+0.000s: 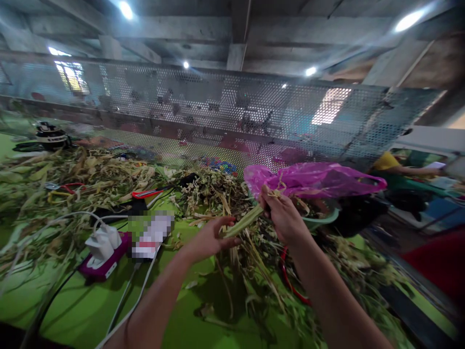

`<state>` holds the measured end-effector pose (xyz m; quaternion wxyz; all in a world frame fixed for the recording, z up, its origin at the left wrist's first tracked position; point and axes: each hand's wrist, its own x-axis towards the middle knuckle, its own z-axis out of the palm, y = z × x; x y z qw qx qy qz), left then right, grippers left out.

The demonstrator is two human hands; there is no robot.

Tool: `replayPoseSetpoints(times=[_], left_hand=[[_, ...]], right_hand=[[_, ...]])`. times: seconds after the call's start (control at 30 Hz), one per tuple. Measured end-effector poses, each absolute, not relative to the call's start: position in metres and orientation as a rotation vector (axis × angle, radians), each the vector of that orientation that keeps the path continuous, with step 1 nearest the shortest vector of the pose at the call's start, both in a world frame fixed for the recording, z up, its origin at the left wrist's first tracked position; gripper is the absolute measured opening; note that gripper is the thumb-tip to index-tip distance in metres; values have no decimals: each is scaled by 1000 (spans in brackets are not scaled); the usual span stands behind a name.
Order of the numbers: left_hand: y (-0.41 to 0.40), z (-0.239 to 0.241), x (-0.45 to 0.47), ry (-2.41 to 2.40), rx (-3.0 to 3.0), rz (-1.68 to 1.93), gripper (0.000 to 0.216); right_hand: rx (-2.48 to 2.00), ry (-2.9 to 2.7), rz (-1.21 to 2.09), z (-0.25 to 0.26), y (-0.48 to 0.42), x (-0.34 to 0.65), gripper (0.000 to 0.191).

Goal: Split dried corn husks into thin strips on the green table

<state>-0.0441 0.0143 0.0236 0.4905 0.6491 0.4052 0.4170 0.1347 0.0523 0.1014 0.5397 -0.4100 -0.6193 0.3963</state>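
A pale green plant stalk [244,223] slants between my two hands above the table. My right hand [283,215] is closed round its upper end, with a dry, curled wisp by the fingers. At the lower end, my left hand [210,240] has its fingers on either side of the stalk, loosely gripping it. Beneath and behind the hands lies a heap of wilted leaves and stems [214,191]. Just past my right hand, a pink plastic bag [312,179] lies over a light green basin [321,220].
A purple power strip [103,266] with white plugs and cables, a phone [152,235], and red-handled cutters [147,194] lie on the green table [174,305]. More withered plants [90,169] cover the left side. A perforated metal screen [203,111] stands behind. Another person's arm [407,169] shows at right.
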Motion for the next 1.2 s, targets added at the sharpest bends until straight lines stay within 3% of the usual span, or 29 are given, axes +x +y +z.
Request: replayPoseSetpoints(times=[0.1,0.33,0.63,0.73,1.0,1.1,1.2], left_hand=[[9,32,-39,952,1518,1150,67],[6,44,-22,694,1439,1271,39],[5,50,-20,840,1338,1319,16],[8,54,-20,822,1349,1235,18],[33,79,-24,680,736,1596,17],[39,81,-24,581,646,1729,15],[42,78,-24,514,510,1762,14]], right_hand=[[-973,-1687,917,95,46,124,48],[-893,-1955,734,81,39,106,39],[-908,-1883,699,86,30,101,20],[-893,-1776,705,88,32,103,14],[-733,-1570,1333,88,32,100,46],[-668,-1579,1508,77,25,87,47],[-724,-1599,1548,62,27,81,30]])
